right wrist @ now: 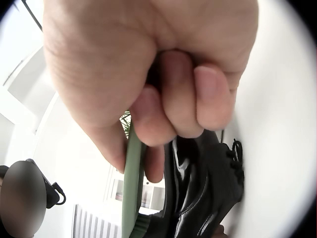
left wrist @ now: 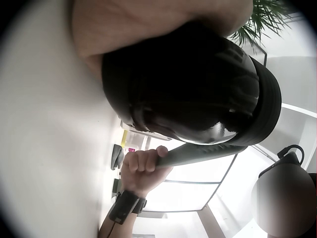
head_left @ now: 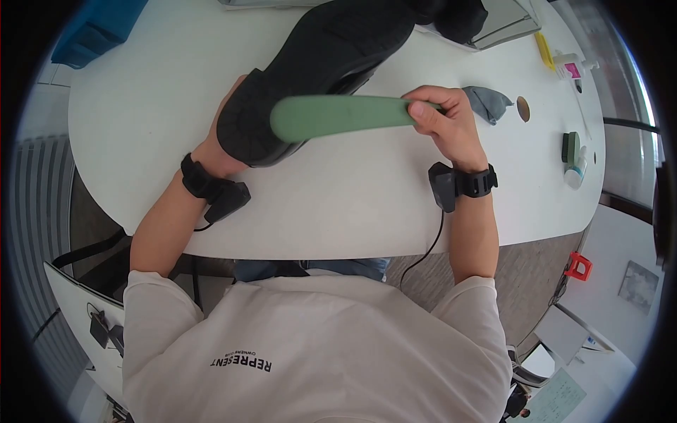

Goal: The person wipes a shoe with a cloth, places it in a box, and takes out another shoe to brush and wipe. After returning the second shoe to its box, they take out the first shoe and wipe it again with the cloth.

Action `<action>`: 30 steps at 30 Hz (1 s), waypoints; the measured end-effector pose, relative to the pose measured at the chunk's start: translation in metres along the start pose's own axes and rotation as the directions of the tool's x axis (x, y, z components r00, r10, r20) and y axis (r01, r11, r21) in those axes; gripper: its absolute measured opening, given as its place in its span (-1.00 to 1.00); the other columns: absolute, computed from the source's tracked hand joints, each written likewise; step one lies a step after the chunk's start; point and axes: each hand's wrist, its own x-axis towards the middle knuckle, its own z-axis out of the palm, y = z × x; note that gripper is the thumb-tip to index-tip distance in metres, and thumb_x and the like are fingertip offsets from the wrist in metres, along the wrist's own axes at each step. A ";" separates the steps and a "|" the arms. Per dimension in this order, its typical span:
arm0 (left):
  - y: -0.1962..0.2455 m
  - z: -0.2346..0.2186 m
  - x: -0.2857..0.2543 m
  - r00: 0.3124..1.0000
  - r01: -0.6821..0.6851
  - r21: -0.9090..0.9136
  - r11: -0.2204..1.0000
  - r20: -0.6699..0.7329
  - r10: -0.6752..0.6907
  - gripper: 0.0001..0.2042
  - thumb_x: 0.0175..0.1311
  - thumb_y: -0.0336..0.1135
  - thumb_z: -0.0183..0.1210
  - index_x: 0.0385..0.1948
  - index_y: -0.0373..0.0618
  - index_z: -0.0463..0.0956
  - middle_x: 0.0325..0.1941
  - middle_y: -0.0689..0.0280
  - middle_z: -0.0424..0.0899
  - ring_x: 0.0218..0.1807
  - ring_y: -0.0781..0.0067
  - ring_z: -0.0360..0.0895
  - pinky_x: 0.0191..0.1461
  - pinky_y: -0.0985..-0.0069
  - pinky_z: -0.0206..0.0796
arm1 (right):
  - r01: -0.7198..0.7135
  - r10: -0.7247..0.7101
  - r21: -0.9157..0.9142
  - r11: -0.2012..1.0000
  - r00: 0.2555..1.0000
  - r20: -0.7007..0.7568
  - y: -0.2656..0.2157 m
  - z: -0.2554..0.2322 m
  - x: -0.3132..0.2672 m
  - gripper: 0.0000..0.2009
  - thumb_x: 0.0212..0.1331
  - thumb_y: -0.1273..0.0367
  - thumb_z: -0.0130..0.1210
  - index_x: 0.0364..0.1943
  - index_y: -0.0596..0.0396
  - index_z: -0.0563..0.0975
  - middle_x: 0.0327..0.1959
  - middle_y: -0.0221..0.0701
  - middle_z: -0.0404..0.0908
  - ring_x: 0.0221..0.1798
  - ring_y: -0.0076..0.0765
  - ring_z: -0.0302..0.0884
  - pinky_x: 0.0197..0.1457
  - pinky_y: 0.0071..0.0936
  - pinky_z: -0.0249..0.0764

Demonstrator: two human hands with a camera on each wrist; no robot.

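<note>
A glossy black shoe [head_left: 324, 56] is tilted with its sole toward the head camera. My left hand [head_left: 214, 154] grips it from beneath at the heel end, fingers mostly hidden behind it. Across the heel lies a green brush [head_left: 338, 116], its handle end pinched between thumb and fingers of my right hand [head_left: 451, 127]. In the right wrist view, green bristles of the brush [right wrist: 130, 188] meet the edge of the sole, beside the shiny upper of the shoe [right wrist: 198, 188]. The left wrist view shows the shoe's glossy heel [left wrist: 198, 109] close up.
Another black item [head_left: 458, 20] stands by a box at the table's back. At right lie a grey cloth [head_left: 486, 104], a yellow object [head_left: 544, 51], bottles [head_left: 575, 175] and a small dark-and-green brush [head_left: 570, 148]. A blue container [head_left: 99, 32] is at back left.
</note>
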 end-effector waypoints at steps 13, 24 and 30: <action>-0.004 -0.004 -0.003 0.999 -0.001 0.103 0.995 0.035 -0.002 -0.74 0.48 -0.31 -0.16 0.10 -0.10 0.35 0.11 0.37 0.52 0.12 0.50 0.50 0.21 0.51 0.39 | 0.011 -0.011 0.009 1.000 1.000 0.000 -0.008 0.008 0.000 -0.78 0.18 0.30 0.23 -0.30 0.22 0.65 -0.45 -0.47 0.64 -0.39 -0.64 0.47 -0.31 -0.68 0.37; -0.004 -0.003 -0.001 0.980 0.201 -0.588 0.784 0.117 -0.164 -0.72 0.48 -0.25 -0.12 0.11 -0.08 0.37 0.02 0.40 0.56 0.02 0.53 0.52 0.11 0.52 0.40 | -0.018 0.020 -0.047 0.999 0.999 0.037 -0.011 0.010 -0.004 -0.78 0.17 0.28 0.24 -0.31 0.20 0.66 -0.48 -0.51 0.61 -0.41 -0.66 0.42 -0.33 -0.68 0.34; 0.001 0.006 -0.001 0.990 0.143 -0.666 0.732 0.096 -0.106 -0.69 0.46 -0.19 -0.08 0.10 -0.12 0.37 0.01 0.39 0.56 0.03 0.54 0.51 0.14 0.53 0.38 | -0.051 0.055 0.105 0.993 0.998 -0.037 -0.006 0.011 0.000 -0.77 0.19 0.28 0.23 -0.32 0.21 0.65 -0.55 -0.57 0.50 -0.54 -0.74 0.23 -0.49 -0.70 0.14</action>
